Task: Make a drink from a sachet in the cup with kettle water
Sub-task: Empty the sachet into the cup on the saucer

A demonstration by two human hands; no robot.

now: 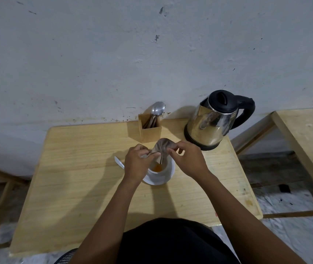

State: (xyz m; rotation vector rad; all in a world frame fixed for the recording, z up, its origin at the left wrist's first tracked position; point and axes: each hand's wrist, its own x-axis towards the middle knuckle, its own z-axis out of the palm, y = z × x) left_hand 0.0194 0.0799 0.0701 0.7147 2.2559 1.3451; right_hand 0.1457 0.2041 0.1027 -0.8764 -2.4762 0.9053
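So the powder drops in, I pinch the sachet [163, 147] with left hand [137, 164] and right hand [187, 159] over the cup [160, 175] (mid-tabletop), fingers closed tight.

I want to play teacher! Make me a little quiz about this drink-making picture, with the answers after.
1. True or false: both hands hold the sachet over the cup.
2. Where is the kettle? A) on the floor B) on the table, right of the spoon holder C) in the left hand
3. What colour is the powder inside the cup?

Key
1. True: the left hand and the right hand each pinch one side of it.
2. B
3. Orange.
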